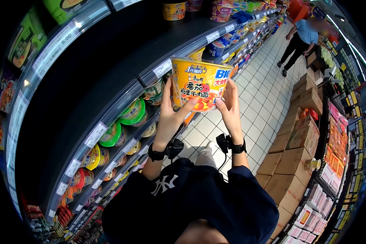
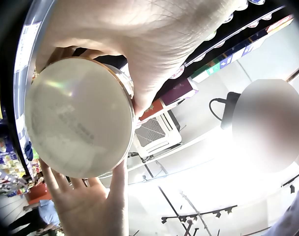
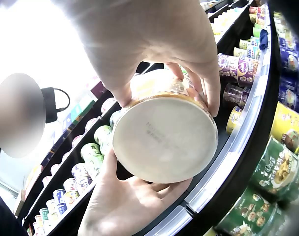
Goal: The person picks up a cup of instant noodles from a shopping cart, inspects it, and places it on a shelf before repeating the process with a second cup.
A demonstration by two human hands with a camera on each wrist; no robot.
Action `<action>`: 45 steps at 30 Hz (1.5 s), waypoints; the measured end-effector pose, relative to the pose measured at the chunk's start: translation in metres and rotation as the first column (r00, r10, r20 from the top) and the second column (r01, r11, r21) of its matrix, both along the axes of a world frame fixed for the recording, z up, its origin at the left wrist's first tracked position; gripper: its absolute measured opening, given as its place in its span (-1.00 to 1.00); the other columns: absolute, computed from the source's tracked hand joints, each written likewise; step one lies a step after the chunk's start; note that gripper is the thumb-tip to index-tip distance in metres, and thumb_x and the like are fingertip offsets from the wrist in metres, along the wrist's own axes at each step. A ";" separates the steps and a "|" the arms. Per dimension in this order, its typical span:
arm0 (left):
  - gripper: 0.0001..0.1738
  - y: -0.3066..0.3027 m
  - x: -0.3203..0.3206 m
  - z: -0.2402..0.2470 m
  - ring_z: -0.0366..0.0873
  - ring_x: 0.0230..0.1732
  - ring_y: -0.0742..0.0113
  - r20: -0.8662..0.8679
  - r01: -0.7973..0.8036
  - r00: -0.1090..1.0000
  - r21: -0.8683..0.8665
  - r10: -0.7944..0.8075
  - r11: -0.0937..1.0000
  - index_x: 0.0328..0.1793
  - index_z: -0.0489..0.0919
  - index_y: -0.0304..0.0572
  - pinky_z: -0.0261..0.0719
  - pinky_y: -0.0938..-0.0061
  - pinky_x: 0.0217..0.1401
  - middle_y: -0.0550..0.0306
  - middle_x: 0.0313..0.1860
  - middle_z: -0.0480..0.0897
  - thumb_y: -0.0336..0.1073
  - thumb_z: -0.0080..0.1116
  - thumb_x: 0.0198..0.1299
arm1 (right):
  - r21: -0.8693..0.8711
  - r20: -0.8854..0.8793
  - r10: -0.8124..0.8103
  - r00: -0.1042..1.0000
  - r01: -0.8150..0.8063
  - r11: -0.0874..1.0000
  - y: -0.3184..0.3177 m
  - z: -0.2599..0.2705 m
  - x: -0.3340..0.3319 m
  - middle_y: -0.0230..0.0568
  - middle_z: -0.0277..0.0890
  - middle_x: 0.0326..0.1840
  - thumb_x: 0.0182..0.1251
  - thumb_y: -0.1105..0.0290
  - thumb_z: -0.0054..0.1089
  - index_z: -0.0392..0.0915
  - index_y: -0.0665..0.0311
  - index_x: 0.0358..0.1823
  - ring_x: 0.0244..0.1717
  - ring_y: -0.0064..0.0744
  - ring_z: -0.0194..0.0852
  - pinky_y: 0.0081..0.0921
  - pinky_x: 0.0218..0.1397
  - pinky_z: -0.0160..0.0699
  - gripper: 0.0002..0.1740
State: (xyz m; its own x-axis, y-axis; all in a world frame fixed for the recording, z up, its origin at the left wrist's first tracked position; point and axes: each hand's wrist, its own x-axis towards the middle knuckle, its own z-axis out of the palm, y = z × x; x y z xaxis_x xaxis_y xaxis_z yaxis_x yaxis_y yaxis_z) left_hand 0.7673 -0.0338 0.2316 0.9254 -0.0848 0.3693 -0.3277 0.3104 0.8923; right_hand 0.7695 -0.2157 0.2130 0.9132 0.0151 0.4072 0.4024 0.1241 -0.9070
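Yellow noodle tub (image 1: 200, 87) is being pinched btwn L hand (image 1: 169, 118) and R hand (image 1: 232, 112), thumbs on near side, fingers curled round it, w/ stocked shelves (image 1: 122, 99) to L of both.

Shop aisle — price-tagged noodle shelves (image 1: 150, 73)

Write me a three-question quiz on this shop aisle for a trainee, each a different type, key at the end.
1. True or false: only the right hand holds the yellow noodle cup.

2. What is stacked right of the tiled floor in the head view?
A) Bicycles
B) Cardboard boxes
C) Car tyres

3. Fill in: the bystander wears a ____ top.

Key: 1 false, the left hand holds it too; 2 B; 3 blue.
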 end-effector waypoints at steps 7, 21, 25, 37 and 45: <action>-0.04 -0.047 0.031 0.007 0.35 0.31 0.26 0.025 -0.008 1.000 0.045 0.007 0.999 0.52 -0.01 -0.41 0.33 0.41 0.36 -0.13 0.33 0.30 -0.24 0.33 0.14 | 0.010 0.034 -0.021 0.999 0.020 1.000 -0.044 0.004 0.030 -0.11 0.02 0.50 0.30 0.37 0.23 -0.05 0.27 0.52 0.44 -0.21 0.11 -0.28 0.35 0.35 -0.15; -0.34 -0.145 0.097 0.023 0.08 0.52 0.17 -0.014 -0.099 0.995 0.107 0.101 0.989 0.52 0.04 -0.36 0.01 0.31 0.54 -0.18 0.50 0.13 -0.19 -0.08 0.44 | 0.040 0.050 0.029 0.998 -0.031 0.999 -0.152 0.019 0.101 0.04 0.12 0.44 0.40 0.39 0.12 -0.12 0.25 0.56 0.33 -0.34 0.30 -0.41 0.30 0.40 -0.19; -0.35 -0.174 0.106 0.025 0.08 0.52 0.16 0.048 -0.146 0.989 0.131 0.140 0.981 0.52 0.04 -0.37 0.02 0.31 0.54 -0.17 0.50 0.14 -0.16 -0.11 0.45 | -0.018 0.077 0.045 0.996 -0.044 0.999 -0.182 0.016 0.118 0.05 0.02 0.52 0.42 0.36 0.10 -0.16 0.27 0.56 0.37 -0.33 0.25 -0.42 0.30 0.39 -0.19; -0.30 -0.228 0.115 0.018 0.14 0.48 0.18 0.078 -0.296 0.953 0.057 0.292 0.953 0.51 0.00 -0.46 0.06 0.34 0.52 -0.19 0.47 0.16 -0.22 -0.02 0.41 | 0.021 0.097 0.252 0.963 -0.255 0.967 -0.234 0.019 0.151 0.09 -0.01 0.53 0.39 0.34 0.15 -0.15 0.28 0.54 0.53 -0.17 -0.03 -0.24 0.44 0.18 -0.17; -0.28 -0.231 0.118 0.012 0.13 0.51 0.14 0.007 -0.355 0.934 0.130 0.357 0.926 0.53 0.06 -0.36 0.12 0.31 0.51 -0.15 0.49 0.18 -0.19 0.06 0.38 | 0.123 -0.004 0.384 0.923 -0.381 0.916 -0.238 0.005 0.171 0.07 0.13 0.45 0.38 0.41 0.14 -0.11 0.28 0.46 0.40 -0.26 0.19 -0.32 0.36 0.29 -0.25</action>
